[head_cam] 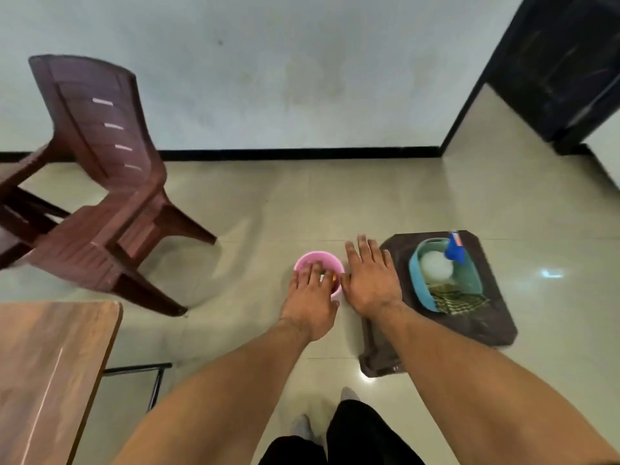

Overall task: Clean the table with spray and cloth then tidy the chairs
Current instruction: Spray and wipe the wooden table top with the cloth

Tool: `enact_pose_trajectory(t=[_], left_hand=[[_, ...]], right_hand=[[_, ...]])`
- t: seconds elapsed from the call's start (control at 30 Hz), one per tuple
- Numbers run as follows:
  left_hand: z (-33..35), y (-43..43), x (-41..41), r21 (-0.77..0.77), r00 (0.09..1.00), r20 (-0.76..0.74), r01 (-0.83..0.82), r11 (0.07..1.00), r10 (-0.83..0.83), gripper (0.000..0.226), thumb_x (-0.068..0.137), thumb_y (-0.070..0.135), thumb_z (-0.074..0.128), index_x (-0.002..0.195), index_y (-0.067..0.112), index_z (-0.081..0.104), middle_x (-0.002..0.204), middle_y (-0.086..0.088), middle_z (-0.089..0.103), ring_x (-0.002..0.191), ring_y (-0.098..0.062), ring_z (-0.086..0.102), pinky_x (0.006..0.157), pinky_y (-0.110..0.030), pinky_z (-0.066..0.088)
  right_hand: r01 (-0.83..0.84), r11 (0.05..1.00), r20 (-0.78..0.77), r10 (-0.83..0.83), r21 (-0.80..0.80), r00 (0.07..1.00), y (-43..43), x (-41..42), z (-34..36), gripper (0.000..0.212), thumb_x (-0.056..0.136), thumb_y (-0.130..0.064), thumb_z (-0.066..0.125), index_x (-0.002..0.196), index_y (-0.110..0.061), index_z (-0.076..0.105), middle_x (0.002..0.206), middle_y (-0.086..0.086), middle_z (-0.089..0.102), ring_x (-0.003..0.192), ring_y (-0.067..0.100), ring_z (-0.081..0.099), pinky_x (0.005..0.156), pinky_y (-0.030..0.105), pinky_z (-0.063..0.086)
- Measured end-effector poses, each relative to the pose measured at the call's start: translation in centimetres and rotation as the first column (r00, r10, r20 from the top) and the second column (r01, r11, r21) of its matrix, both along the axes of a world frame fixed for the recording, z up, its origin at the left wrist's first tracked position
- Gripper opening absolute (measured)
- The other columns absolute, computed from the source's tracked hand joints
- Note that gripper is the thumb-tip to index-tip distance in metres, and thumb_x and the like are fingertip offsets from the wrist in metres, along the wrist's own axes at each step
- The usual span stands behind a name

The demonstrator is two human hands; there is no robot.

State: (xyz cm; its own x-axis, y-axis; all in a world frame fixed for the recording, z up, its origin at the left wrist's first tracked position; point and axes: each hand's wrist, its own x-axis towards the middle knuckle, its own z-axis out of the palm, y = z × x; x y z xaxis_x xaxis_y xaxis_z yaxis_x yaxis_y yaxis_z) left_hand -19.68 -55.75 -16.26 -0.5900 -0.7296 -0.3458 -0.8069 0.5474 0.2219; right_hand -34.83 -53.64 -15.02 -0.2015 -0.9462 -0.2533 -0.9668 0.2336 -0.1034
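Left hand (310, 297): fingers loosely straight over the pink tub (318, 257), apparently empty; tips blurred.
Right hand (370, 280): spread flat, empty.
Spray bottle (455, 251), cloth (459, 302): in the blue basket (415, 280), just right.
Advice: grip the bottle's neck, keeping it upright.

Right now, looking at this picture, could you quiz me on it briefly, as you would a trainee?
1. True or false: the blue spray bottle lies on the floor.
2. Which hand reaches over the pink bucket? A the left hand; B the right hand; C neither.
3. Fill in: the blue basket sits on a dark ____.
Key: 1 false, it stands in the basket. 2 A; the right hand is spread open beside the bucket. 3 stool.
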Motion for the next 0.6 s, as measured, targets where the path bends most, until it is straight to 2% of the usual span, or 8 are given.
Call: enact_pose_trajectory(t=[0.17,0.33,0.47,0.6], left_hand=[[4.1,1.8,-7.0,-0.049,0.990,-0.115,0.072,0.996,-0.077,0.070,0.104,0.039,0.039,0.160,0.014,0.007,0.169,-0.014,-0.001,0.156,-0.031,-0.001,0.127,-0.050,0.006],[4.5,3.4,-14.6,-0.011,0.983,-0.155,0.095,0.995,-0.095,0.074,0.101,0.036,0.049,0.159,0.012,0.011,0.168,-0.016,0.006,0.155,-0.033,0.008,0.127,-0.047,0.012],[1.9,4.1,-21.2,0.158,0.969,-0.230,-0.052,0.986,0.088,0.076,0.096,0.033,0.060,0.156,0.007,0.021,0.163,-0.017,0.023,0.150,-0.033,0.026,0.122,-0.040,0.024],[-2.0,4.3,-27.3,0.327,0.919,-0.244,-0.223,0.918,0.311,0.066,0.090,0.026,0.068,0.147,0.012,0.037,0.144,-0.011,0.047,0.130,-0.028,0.050,0.109,-0.037,0.042]], right_hand=[[0.125,0.987,-0.017,-0.127,-0.099,0.992,4.3,-6.3,4.2,0.066,0.102,-0.042,0.036,0.159,-0.017,0.014,0.168,0.011,0.008,0.154,0.030,0.008,0.125,0.049,0.012],[0.271,0.954,0.035,-0.269,-0.124,0.962,7.6,-13.1,3.9,0.063,0.100,-0.041,0.043,0.155,-0.014,0.028,0.163,0.013,0.025,0.151,0.030,0.021,0.122,0.047,0.023],[0.428,0.904,0.128,-0.422,-0.020,0.898,10.1,-19.2,0.7,0.060,0.097,-0.038,0.052,0.148,-0.012,0.036,0.151,0.012,0.040,0.138,0.033,0.038,0.112,0.045,0.037],[0.567,0.797,0.272,-0.603,0.206,0.750,10.8,-25.5,-3.7,0.057,0.093,-0.033,0.061,0.140,-0.007,0.042,0.139,0.019,0.048,0.126,0.038,0.049,0.103,0.045,0.045]])
